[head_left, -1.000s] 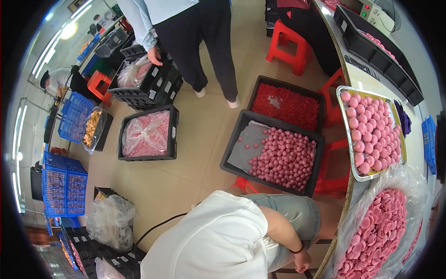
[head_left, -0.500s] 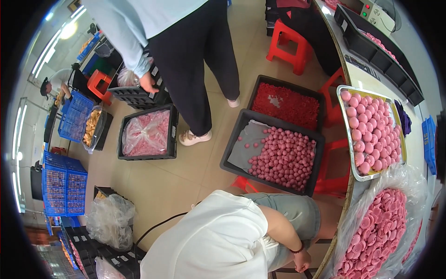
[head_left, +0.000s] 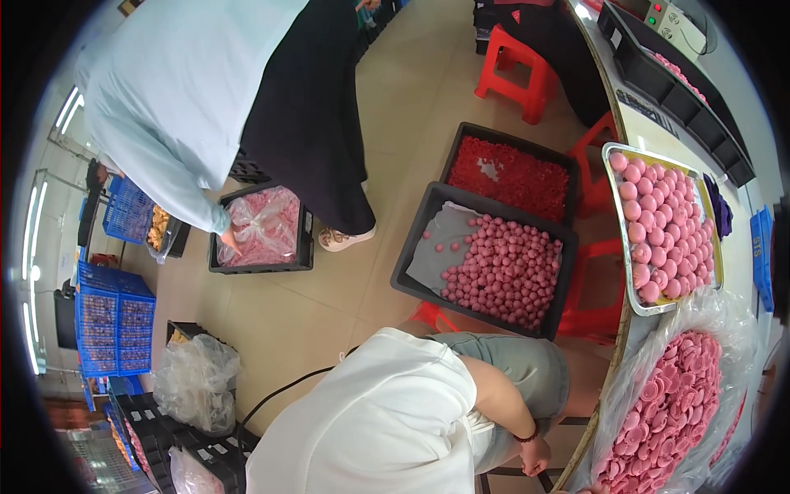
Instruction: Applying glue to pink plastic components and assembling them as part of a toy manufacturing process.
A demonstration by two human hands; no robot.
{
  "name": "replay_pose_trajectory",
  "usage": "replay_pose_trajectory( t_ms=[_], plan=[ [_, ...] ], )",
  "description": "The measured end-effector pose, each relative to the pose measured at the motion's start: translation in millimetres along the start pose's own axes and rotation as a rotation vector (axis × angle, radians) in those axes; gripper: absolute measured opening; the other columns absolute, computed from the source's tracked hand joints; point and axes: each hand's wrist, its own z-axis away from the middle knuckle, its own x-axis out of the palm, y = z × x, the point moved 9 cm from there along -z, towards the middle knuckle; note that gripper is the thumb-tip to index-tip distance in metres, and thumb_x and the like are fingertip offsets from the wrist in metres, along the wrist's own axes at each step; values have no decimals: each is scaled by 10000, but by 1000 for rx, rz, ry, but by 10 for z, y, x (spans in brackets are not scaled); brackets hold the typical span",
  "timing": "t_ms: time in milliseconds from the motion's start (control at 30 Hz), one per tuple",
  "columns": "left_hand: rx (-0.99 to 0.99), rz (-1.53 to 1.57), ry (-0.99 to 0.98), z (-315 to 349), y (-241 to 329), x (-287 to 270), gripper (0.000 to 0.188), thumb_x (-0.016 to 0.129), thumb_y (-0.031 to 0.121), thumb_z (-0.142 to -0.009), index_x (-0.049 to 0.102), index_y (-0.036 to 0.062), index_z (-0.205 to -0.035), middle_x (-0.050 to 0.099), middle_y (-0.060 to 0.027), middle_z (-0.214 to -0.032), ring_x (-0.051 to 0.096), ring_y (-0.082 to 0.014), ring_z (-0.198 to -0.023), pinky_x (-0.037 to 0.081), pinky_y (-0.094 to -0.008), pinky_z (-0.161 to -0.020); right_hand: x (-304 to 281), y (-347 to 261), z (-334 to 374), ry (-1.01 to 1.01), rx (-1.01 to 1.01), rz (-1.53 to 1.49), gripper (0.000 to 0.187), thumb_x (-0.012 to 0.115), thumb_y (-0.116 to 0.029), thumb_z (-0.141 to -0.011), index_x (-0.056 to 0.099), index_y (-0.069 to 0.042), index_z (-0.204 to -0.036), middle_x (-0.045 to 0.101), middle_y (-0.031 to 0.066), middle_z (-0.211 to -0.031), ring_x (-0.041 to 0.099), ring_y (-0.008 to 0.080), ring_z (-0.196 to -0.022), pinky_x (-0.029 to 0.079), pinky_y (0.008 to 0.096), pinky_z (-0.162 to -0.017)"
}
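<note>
My left hand point(head_left: 535, 456), with a dark beaded bracelet at the wrist, hangs over my lap beside the table edge. Its fingers are loosely curled, and nothing shows in them. Only a skin-coloured sliver, perhaps my right hand point(head_left: 589, 490), shows at the bottom edge; its fingers are hidden. Close by on the table lies a clear plastic bag point(head_left: 735, 329) of pink cup-shaped pieces point(head_left: 662, 403). Beyond it stands a metal tray point(head_left: 623, 262) of pink balls point(head_left: 668, 222). On my left, a black crate point(head_left: 415, 276) holds many smaller pink balls point(head_left: 502, 276) and a grey cloth.
A crate of red pieces point(head_left: 514, 177) stands behind the ball crate, near red stools point(head_left: 517, 72). A co-worker in light blue point(head_left: 181, 90) bends over a crate with a bag of pink pieces point(head_left: 267, 226). Blue crates point(head_left: 115, 321) and a black cable point(head_left: 284, 391) are at the left.
The co-worker has bent down and moved left, one hand now reaching to the bag in the pink-piece crate. My left hand stays nearly where it was, and the view has shifted slightly.
</note>
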Motion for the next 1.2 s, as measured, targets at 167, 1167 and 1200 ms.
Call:
replay_pose_trajectory(
  t_ms=[167, 1167, 1200],
  plan=[
    [-32, -19, -10, 9, -26, 18, 174, 596, 176, -707, 649, 82, -844, 649, -9, -762, 609, -105, -695, 471, -255, -636, 60, -6, -42, -44, -70, -20, 347, 607, -331, -785, 568, 14, -772, 519, 57, -682, 440, 122, -511, 366, 232, -434],
    [-31, -30, -42, -9, 19, 0, 176, 580, 215, -698, 658, 92, -797, 643, -51, -777, 605, -167, -727, 463, -296, -655, 143, -132, 2, -128, -147, 61, 479, 548, -445, -795, 617, 27, -750, 468, 30, -597, 389, 116, -452, 308, 236, -377],
    [-30, -30, -42, -15, 12, 3, 176, 580, 215, -698, 658, 92, -797, 643, -51, -777, 605, -167, -727, 463, -296, -655, 142, -107, 4, -129, -122, 33, 423, 560, -389, -811, 618, 27, -761, 453, 24, -598, 372, 115, -447, 298, 235, -379]
  ],
)
